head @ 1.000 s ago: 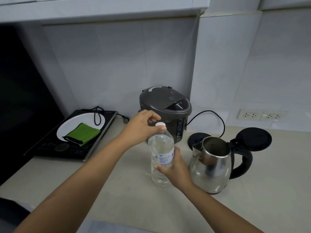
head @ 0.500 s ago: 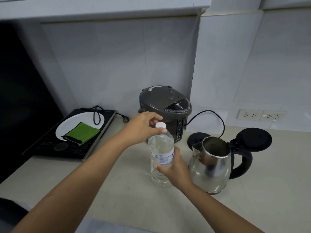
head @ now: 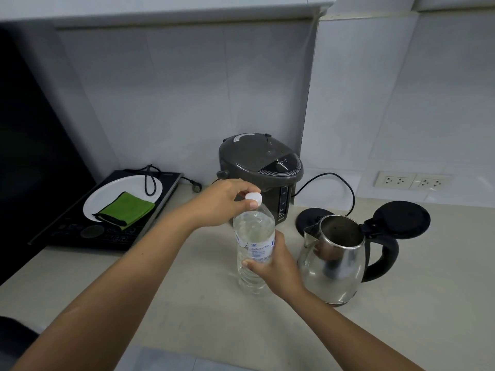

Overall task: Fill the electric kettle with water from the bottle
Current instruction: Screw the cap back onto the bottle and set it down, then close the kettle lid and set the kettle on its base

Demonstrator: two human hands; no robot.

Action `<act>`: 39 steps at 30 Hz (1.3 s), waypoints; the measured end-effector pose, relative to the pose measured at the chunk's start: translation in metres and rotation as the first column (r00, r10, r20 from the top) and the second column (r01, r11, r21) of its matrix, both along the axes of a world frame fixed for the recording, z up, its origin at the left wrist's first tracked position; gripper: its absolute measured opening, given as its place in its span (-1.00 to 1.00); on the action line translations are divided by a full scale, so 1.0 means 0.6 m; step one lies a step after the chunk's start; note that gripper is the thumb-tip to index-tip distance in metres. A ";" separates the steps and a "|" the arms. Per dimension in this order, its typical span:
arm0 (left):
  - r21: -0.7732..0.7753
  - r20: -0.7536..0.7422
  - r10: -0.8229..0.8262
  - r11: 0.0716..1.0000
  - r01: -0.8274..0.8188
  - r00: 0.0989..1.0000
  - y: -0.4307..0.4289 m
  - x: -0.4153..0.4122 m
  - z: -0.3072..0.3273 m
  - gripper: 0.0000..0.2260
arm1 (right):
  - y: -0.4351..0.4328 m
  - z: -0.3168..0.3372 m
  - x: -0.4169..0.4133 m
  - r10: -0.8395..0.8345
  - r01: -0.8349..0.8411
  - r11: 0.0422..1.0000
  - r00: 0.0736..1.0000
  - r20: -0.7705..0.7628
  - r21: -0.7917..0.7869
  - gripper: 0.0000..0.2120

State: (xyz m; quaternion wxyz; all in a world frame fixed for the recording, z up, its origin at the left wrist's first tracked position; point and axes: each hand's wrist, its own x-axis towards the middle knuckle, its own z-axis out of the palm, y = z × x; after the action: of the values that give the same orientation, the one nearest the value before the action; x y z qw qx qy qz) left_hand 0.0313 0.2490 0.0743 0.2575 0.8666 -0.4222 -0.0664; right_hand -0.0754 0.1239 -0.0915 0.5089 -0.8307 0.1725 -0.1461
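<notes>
A clear plastic water bottle stands upright on the beige counter, nearly full. My right hand grips its lower body from the right. My left hand pinches the white cap at the bottle's top; the cap looks tilted. Right of the bottle stands the steel electric kettle with a black handle. Its black lid is flipped open and the inside is visible. The kettle sits off its round black base, which lies behind it.
A dark grey hot-water dispenser stands behind the bottle against the wall. At the left an induction hob carries a white plate with a green cloth. Wall sockets are at the right.
My left fingers have turned around the cap, which now sits a little tilted and more exposed. The bottle, my right hand and the kettle stay where they were.
</notes>
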 end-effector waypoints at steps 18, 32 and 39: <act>-0.301 0.169 0.262 0.932 -0.203 0.950 0.002 -0.075 -0.107 -0.55 | -0.022 0.029 -0.045 0.122 -0.119 0.986 0.992 0.016 -0.113 -0.33; -0.365 0.177 0.240 0.917 -0.163 0.954 -0.101 -0.246 -0.291 -0.39 | -0.129 0.013 -0.252 -0.242 0.273 0.957 0.938 0.248 -0.096 -0.60; -0.219 -0.301 0.215 0.933 -0.286 0.929 -0.171 -0.243 -0.319 0.00 | -0.210 0.026 -0.279 -0.446 0.447 0.894 0.877 0.179 0.038 -0.48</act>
State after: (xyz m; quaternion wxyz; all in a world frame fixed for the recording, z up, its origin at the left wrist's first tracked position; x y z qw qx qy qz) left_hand -0.1146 0.1464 -0.1171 0.4304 0.8551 -0.2728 -0.0952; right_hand -0.2425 -0.0024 -0.0759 0.4733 -0.7527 0.3114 -0.3353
